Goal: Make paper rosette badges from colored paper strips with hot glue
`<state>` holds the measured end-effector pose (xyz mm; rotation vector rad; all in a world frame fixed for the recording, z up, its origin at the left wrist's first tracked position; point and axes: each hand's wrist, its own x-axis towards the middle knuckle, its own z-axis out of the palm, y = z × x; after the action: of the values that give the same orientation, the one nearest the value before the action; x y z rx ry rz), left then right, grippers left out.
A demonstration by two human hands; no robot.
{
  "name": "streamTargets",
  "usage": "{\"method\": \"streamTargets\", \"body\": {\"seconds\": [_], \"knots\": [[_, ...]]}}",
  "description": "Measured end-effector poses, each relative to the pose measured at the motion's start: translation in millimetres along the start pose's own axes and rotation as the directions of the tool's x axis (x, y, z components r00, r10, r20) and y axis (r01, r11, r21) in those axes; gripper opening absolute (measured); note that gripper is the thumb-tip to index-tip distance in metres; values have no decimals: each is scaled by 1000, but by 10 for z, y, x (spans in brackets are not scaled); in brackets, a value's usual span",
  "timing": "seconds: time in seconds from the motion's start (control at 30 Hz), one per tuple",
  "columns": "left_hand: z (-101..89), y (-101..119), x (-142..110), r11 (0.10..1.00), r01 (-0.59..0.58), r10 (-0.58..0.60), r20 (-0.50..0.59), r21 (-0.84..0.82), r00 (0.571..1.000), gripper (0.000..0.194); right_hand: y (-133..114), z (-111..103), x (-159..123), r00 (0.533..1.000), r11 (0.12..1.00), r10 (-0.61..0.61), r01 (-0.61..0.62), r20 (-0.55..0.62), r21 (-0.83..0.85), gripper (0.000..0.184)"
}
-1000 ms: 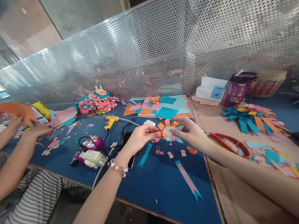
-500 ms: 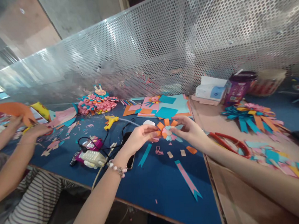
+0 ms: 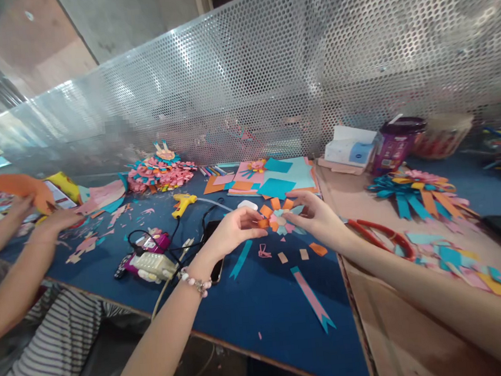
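Observation:
Between my two hands is a paper flower with orange looped petals, pale blue and pink ones, and a light centre. My left hand pinches an orange petal on its left side. On the opposite side, my right hand has its thumb and fingers closed on the pale blue petals. Below the flower lie small beige paper squares, an orange paper scrap and a pink-and-blue paper ribbon with a notched end. A blue paper strip rests beside my left wrist.
Left of my arm are a yellow glue gun, a power strip with cables and a phone. Coloured paper sheets lie behind the flower. Red-handled scissors lie at right. At far left, a co-worker's hands cut orange paper.
The view has shifted slightly. Both my hands keep hold of the flower, which has turned a little, showing more pale blue petals near my right hand.

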<state>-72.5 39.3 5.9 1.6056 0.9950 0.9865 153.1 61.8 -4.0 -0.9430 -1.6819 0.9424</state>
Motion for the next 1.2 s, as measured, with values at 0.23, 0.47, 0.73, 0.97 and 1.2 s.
{"method": "streamTargets", "body": {"seconds": [0.23,0.47,0.73,0.97,1.2], "knots": [[15,24,-6,998,17,-18,-24,-60,1000,53,-10,6,-12,1000,1000,2,-3,7,23,43],[82,55,-35,999,42,-42,-3,-18,999,59,-133,86,-84,999,999,-33,33,21,-12,43],[80,80,-6,936,82,-100,-37,-342,994,62,-57,-48,-219,703,569,-690,673,170,-473,27],[134,203,-76,884,217,-194,98,-414,976,42,-105,-83,-313,446,228,-743,870,499,-438,24],[143,167,-90,924,156,-143,64,-348,988,49,-64,10,-299,183,-176,-852,782,490,-597,12]]}}
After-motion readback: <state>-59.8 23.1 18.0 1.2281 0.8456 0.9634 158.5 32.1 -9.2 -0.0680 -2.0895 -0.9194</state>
